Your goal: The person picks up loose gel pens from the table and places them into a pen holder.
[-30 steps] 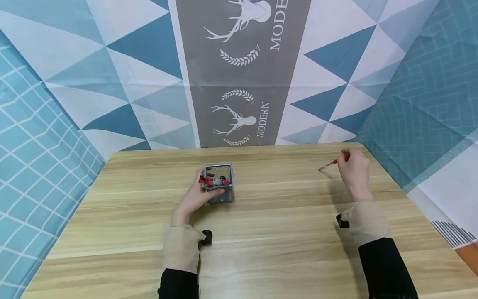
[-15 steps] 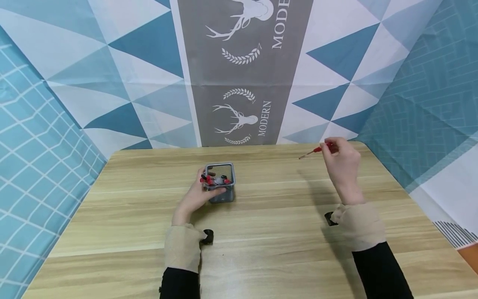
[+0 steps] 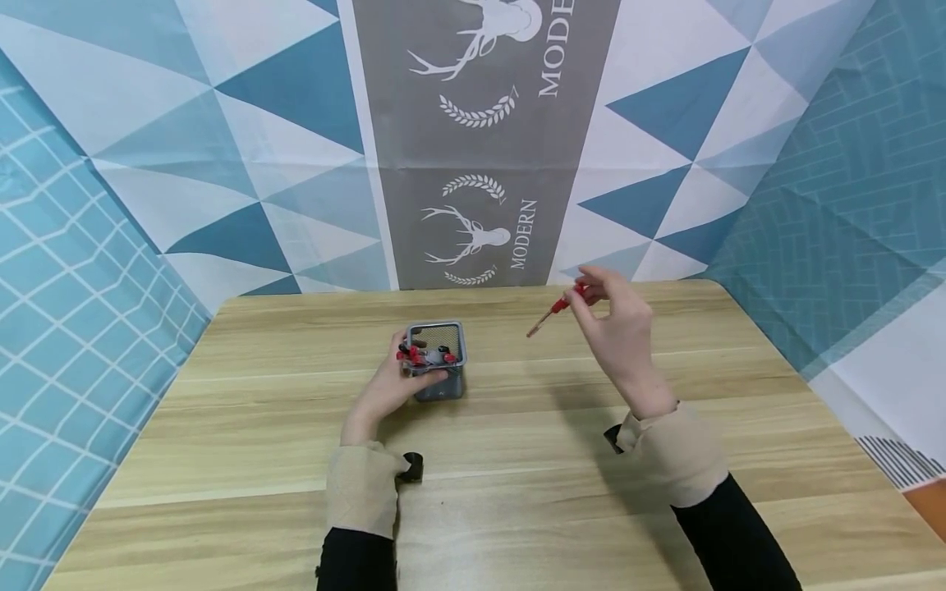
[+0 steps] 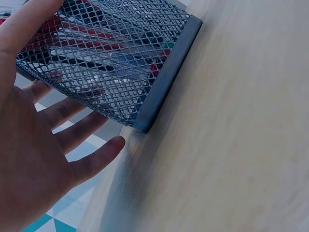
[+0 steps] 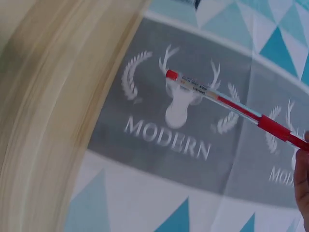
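A dark metal mesh pen holder point(image 3: 442, 387) stands upright on the table, left of its middle. My left hand point(image 3: 386, 384) holds it from the left side, thumb across the near face. In the left wrist view, several red and dark pens show through the mesh of the holder point(image 4: 116, 53), and some fingers lie behind it. Up in the air to the right, my right hand point(image 3: 621, 332) pinches a red gel pen point(image 3: 559, 304) by one end. Its clear barrel slants down toward the holder; in the right wrist view, the pen point(image 5: 234, 104) shows a red plug at its free end.
The wooden table point(image 3: 502, 476) carries the holder. A patterned cloth backdrop point(image 3: 473, 148) rises along the table's far edge, and blue cloths point(image 3: 81, 328) flank it. Each wrist wears a beige band with a small black piece.
My right hand has moved left with the red gel pen, from the table's right side toward the pen holder, and the pen has tilted more steeply. My left hand stays on the holder.
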{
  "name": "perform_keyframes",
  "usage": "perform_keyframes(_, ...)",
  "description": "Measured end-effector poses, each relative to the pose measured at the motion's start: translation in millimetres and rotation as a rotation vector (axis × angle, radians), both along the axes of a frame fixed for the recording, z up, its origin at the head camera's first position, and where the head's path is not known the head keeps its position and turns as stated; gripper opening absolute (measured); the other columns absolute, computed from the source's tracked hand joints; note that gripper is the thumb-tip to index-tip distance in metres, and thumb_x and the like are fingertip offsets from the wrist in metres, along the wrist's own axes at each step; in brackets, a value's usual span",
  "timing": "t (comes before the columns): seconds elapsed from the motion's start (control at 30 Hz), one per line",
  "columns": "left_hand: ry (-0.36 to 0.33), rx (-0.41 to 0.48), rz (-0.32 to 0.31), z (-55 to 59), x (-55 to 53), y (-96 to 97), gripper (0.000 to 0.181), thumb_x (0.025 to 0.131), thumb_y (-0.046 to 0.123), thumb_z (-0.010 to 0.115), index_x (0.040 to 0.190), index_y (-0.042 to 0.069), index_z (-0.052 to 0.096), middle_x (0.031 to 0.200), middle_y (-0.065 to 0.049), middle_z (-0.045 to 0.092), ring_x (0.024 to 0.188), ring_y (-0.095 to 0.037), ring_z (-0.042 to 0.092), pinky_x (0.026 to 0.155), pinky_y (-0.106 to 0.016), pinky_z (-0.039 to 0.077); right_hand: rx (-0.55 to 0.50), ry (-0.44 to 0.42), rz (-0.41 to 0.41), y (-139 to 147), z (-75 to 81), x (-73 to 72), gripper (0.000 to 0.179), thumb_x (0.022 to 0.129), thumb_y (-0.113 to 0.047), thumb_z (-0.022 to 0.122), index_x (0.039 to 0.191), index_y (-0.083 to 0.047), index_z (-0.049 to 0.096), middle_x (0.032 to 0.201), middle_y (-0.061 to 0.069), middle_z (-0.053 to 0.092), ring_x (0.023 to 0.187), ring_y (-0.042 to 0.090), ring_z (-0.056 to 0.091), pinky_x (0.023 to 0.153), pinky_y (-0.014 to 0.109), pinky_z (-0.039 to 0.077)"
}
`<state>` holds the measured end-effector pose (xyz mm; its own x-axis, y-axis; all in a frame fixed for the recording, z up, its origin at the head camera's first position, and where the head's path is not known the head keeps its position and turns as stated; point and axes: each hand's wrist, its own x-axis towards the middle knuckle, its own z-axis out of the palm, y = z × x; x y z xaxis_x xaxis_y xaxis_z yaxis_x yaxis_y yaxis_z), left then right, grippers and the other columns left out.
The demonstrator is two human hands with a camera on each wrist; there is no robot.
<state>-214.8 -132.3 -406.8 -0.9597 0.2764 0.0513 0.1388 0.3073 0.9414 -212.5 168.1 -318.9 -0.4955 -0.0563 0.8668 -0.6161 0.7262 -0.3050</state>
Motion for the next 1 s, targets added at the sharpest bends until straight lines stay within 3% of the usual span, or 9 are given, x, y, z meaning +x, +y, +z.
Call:
perform_keyframes(0.2,0.011,-0.008,0.009,-16.8,-9.9,-2.8,0.091,0.074,0.025,0.075,0.139,0.017,0.013,0.125,-0.018,0.047,0.116,-0.033,0.047,0.099,-0.048,0.036,-0.036,0.112,0.105,-27,6.6,9.9,0.020,0.077,-0.006,0.071,0.095,0.000,0.066,0.083,0.010,0.067,0.069,0.019,0.063,0.060,0.032,0.051)
perform_keyframes(0.37,-0.003,-0.002,0.006,-4.0,-4.3,-2.0,0.090,0.074,0.020,0.075,0.139,0.012,0.014,0.127,-0.021,0.045,0.117,-0.036,0.046,0.100,-0.049,0.035,-0.037,0.205,0.196,-48,15.0,12.0,0.019,0.076,-0.004,0.071,0.094,0.001,0.066,0.085,0.011,0.067,0.070,0.018,0.064,0.062,0.030,0.052)
perform_keyframes(0.47,-0.004,-0.012,0.002,7.0,2.8,-0.3,0.088,0.075,0.017,0.073,0.139,0.008,0.013,0.127,-0.023,0.045,0.118,-0.037,0.045,0.100,-0.050,0.034,-0.016,0.222,0.236,-59,14.6,10.1,0.020,0.076,-0.002,0.071,0.094,0.001,0.065,0.086,0.011,0.067,0.070,0.017,0.064,0.064,0.027,0.053)
perform_keyframes(0.57,-0.003,-0.021,-0.003,10.5,5.6,0.9,0.087,0.076,0.016,0.072,0.139,0.006,0.012,0.127,-0.024,0.045,0.118,-0.037,0.045,0.101,-0.051,0.033,-0.009,0.226,0.268,-68,11.6,8.6,0.020,0.075,-0.001,0.071,0.093,0.002,0.065,0.086,0.011,0.068,0.069,0.017,0.064,0.065,0.025,0.053)
perform_keyframes(0.87,0.027,-0.034,0.032,-15.6,-8.3,-3.2,0.091,0.072,0.027,0.076,0.139,0.017,0.016,0.125,-0.016,0.049,0.117,-0.032,0.046,0.101,-0.051,0.032,0.070,0.232,0.311,-87,3.5,11.4,0.014,0.077,-0.001,0.070,0.089,0.000,0.064,0.083,0.009,0.067,0.070,0.015,0.062,0.065,0.021,0.052)
perform_keyframes(1.0,0.030,-0.006,0.035,-17.4,-8.6,-3.7,0.089,0.070,0.026,0.078,0.137,0.018,0.019,0.123,-0.015,0.051,0.115,-0.031,0.047,0.101,-0.050,0.032,0.104,0.227,0.313,-93,-2.4,12.1,0.015,0.076,-0.001,0.070,0.089,-0.002,0.064,0.084,0.007,0.067,0.072,0.015,0.062,0.067,0.020,0.052)
